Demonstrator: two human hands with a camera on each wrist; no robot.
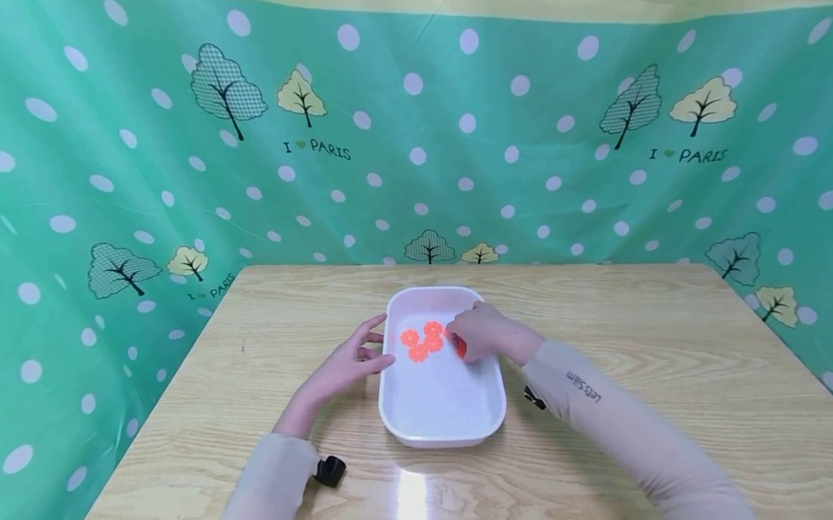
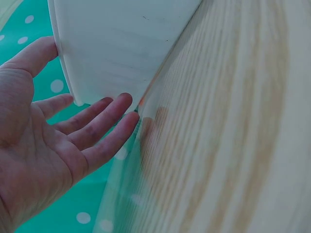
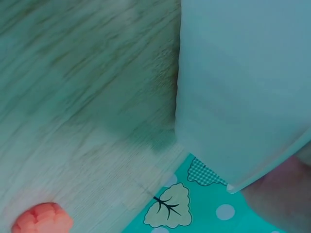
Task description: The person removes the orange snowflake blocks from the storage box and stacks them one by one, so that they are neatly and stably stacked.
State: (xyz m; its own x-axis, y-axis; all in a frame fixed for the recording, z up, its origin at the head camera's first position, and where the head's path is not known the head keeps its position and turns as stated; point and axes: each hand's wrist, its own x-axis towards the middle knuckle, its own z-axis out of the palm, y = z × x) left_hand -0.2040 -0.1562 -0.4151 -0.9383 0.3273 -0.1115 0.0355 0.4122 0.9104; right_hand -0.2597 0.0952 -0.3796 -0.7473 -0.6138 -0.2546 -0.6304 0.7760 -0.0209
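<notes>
A white rectangular tub (image 1: 440,402) stands on the wooden table. Several flat orange flower-shaped pieces (image 1: 418,352) lie together inside it. My right hand (image 1: 482,333) reaches over the tub's right wall, fingers curled down round a red-orange piece (image 1: 461,348), most of which they hide. Along the left wall is my left hand (image 1: 344,366), its fingers spread and loosely bent. In the left wrist view the left hand (image 2: 53,131) has its thumb at the tub's rim, the other fingers beside the outer wall (image 2: 116,48). Only a blurred part of the right hand (image 3: 282,194) shows in the right wrist view.
An orange scalloped piece (image 3: 43,219) sits on the table outside the tub in the right wrist view. A green dotted curtain (image 1: 411,136) with printed trees hangs behind the table (image 1: 671,342). Both forearms wear pale sleeves, with small black devices (image 1: 330,472) at the wrists.
</notes>
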